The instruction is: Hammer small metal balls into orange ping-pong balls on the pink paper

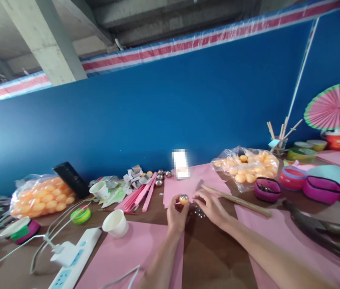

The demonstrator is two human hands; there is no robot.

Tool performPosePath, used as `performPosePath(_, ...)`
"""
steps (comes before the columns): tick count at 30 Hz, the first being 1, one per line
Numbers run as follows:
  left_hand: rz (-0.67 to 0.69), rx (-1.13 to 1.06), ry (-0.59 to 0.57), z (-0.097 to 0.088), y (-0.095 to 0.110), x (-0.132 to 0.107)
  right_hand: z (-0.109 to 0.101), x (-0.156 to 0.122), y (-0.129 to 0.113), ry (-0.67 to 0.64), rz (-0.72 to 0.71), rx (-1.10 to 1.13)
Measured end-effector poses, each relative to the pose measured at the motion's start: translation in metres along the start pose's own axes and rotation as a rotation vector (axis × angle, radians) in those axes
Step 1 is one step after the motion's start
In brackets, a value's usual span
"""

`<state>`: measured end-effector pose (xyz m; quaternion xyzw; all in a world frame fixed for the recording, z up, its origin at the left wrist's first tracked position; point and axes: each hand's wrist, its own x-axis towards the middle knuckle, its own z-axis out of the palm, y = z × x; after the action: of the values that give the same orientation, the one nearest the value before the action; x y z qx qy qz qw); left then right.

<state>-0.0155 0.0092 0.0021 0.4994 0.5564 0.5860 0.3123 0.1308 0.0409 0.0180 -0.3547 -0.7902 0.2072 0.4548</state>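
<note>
My left hand [177, 214] is closed around a small orange ball [184, 199] whose upper part looks silvery and shiny. Just to the right, my right hand [211, 206] has its thumb and fingers pinched together close to the ball. Whatever it may hold is too small to make out. Several small shiny metal pieces [199, 212] lie on the brown table under the right hand. Behind my hands, a hammer [236, 198] with a wooden handle rests partly on pink paper [194, 180].
Plastic bags of orange balls stand left [45, 197] and right [249, 164]. A white paper cup [115, 224] and a power strip [76, 259] with cables are on the left. Pink strips [138, 196], chrome balls [158, 181], a magenta pouch [267, 189] and a dark curved tool [317, 230] also lie about.
</note>
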Motion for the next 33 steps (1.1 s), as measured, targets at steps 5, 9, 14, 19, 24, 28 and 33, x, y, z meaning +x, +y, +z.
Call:
performPosePath(5, 0.053, 0.026, -0.018, -0.0005, 0.0016, -0.0028, -0.0023, 0.0047, -0.0013, 0.051, 0.107, 0.107)
performPosePath(9, 0.043, -0.001, -0.013, -0.0006, 0.0018, -0.0025, -0.0028, 0.0055, 0.0005, 0.065, 0.16, 0.137)
performPosePath(14, 0.046, 0.022, -0.019, -0.0009, 0.001, -0.0026, -0.0028, 0.0047, -0.002, 0.029, 0.154, 0.17)
performPosePath(19, 0.035, 0.005, -0.026, -0.0007, 0.0003, -0.0029, -0.0035, 0.0048, -0.0051, 0.047, 0.15, 0.154)
performPosePath(24, 0.022, -0.004, -0.023, -0.0008, 0.0011, -0.0023, -0.0043, 0.005, -0.0059, 0.016, 0.16, 0.167)
performPosePath(28, 0.004, -0.028, -0.022, -0.0007, 0.0048, -0.0027, -0.0041, 0.0045, -0.0038, 0.022, 0.189, 0.197)
performPosePath(33, -0.04, -0.094, -0.025, -0.0003, 0.0085, -0.0027, -0.0022, 0.0049, -0.0023, 0.003, 0.271, 0.32)
